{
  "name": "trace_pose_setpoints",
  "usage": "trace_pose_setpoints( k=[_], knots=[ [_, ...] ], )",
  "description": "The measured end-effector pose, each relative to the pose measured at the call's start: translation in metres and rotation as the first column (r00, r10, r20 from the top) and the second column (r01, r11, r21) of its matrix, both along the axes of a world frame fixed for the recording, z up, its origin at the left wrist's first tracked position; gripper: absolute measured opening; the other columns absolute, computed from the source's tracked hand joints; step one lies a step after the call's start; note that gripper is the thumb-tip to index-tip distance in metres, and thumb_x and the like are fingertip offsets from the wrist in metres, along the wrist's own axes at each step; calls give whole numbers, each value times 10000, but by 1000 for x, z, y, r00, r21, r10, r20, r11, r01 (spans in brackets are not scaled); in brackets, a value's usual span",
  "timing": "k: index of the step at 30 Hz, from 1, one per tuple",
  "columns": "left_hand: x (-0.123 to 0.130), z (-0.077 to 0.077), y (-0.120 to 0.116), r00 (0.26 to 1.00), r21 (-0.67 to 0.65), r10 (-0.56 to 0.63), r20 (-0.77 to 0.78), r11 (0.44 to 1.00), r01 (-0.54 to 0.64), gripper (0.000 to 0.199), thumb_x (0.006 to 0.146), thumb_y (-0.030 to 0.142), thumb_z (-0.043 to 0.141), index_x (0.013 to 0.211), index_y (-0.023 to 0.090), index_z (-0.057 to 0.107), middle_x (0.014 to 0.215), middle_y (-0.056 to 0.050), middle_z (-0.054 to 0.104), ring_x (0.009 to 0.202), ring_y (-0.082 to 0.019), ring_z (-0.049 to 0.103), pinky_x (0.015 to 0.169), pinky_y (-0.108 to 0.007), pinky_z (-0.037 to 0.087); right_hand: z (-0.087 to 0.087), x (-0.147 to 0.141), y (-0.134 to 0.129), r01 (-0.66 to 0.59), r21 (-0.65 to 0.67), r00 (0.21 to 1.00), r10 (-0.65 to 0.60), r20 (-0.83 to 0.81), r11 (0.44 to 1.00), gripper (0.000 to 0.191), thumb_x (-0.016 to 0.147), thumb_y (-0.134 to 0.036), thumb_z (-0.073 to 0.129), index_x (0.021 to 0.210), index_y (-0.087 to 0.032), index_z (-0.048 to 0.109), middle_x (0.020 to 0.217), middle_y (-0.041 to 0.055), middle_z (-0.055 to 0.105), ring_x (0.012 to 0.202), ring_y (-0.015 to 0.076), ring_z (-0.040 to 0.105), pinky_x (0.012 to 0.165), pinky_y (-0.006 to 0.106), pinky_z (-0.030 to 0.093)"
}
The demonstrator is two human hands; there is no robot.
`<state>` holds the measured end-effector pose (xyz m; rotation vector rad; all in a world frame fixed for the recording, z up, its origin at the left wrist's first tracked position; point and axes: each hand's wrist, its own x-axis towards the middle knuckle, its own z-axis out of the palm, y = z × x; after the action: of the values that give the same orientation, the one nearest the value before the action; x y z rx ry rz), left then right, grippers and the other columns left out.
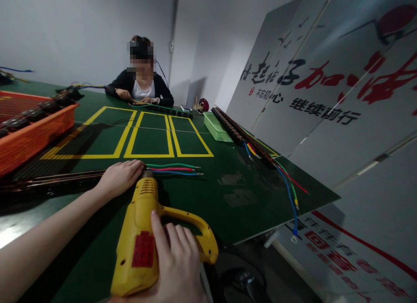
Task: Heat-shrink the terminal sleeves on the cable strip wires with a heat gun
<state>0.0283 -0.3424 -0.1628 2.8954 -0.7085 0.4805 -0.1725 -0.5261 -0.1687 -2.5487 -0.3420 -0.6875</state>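
Note:
My right hand [179, 261] is closed around a yellow heat gun [135, 233] with a red label on its body. The gun's nozzle points away from me, close to my left fingers. My left hand [122, 177] is closed over the end of a long dark strip [71, 180] lying on the green table. From beneath those fingers a green wire [172, 165], a red wire [171, 169] and a blue wire [176, 173] run to the right, each tipped with a metal terminal. My left fingers hide where the wires join the strip.
An orange basket [39, 131] holding a dark strip stands at left. Yellow tape rectangles [150, 156] mark the green table [202, 207]. A light green basket [216, 128] and more wired strips [234, 129] lie along the right edge. Across the table sits a co-worker [143, 83], hands on another strip.

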Motion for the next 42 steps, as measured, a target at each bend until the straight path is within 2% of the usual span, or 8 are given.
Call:
trace_pose_setpoints(
  k=[3,9,14,19,24,29,36,42],
  knots=[
    [0,0,1,1000,-7,-11,5,1000,11,508,952,405,179,1102,145,588,1084,-122,659,961,-266,635,815,-370,481,6,1,-17,-6,18,1000,5,25,1000,1214,434,-973,393,1433,-286,345,923,36,656,793,239,622,739,398,481],
    [-2,4,0,999,13,-20,-26,1000,20,523,956,442,169,1090,158,587,1094,-112,653,977,-271,628,820,-389,483,22,-2,-54,9,-87,1000,-8,11,996,1130,506,-884,501,1392,-187,424,916,64,664,794,245,631,721,367,468],
    [-1,4,6,995,45,-81,-49,995,84,525,916,519,279,1180,147,539,1131,-123,637,994,-283,618,843,-413,487,14,-5,-82,115,-169,992,-106,64,979,1135,560,-895,441,1397,-129,411,993,112,669,830,269,630,757,380,442],
    [0,2,9,994,48,-106,-8,993,106,503,902,484,322,1194,137,540,1134,-139,633,997,-288,620,854,-423,489,6,-8,-94,233,-200,970,-214,113,952,1123,594,-885,437,1423,-131,364,1069,119,655,877,291,619,796,404,429],
    [2,1,8,991,27,-130,-30,991,131,533,935,480,247,1203,122,537,1147,-149,626,1013,-282,615,882,-428,482,7,-12,-82,324,-204,943,-297,152,924,1067,647,-857,427,1416,-118,362,1096,136,645,916,302,610,818,417,433],
    [4,4,8,985,15,-151,-80,988,152,559,937,468,228,1235,102,527,1197,-164,608,1061,-291,596,937,-437,455,4,-15,-62,406,-142,912,-391,124,903,1099,635,-877,428,1407,-96,364,1008,163,643,879,315,601,778,448,454],
    [6,3,11,982,10,-150,-114,988,152,594,948,458,179,1291,92,499,1244,-169,586,1113,-284,574,984,-430,424,11,-14,-39,333,-141,942,-320,106,933,1138,586,-872,497,1391,-78,376,1003,185,650,865,336,616,742,501,486],
    [11,-3,11,980,-5,-171,-97,985,172,608,943,466,182,1272,78,515,1228,-179,596,1107,-295,579,969,-425,432,15,-8,-10,261,-78,961,-251,113,962,1198,529,-937,425,1353,-68,447,922,184,672,796,336,641,673,487,514]
  ],
)
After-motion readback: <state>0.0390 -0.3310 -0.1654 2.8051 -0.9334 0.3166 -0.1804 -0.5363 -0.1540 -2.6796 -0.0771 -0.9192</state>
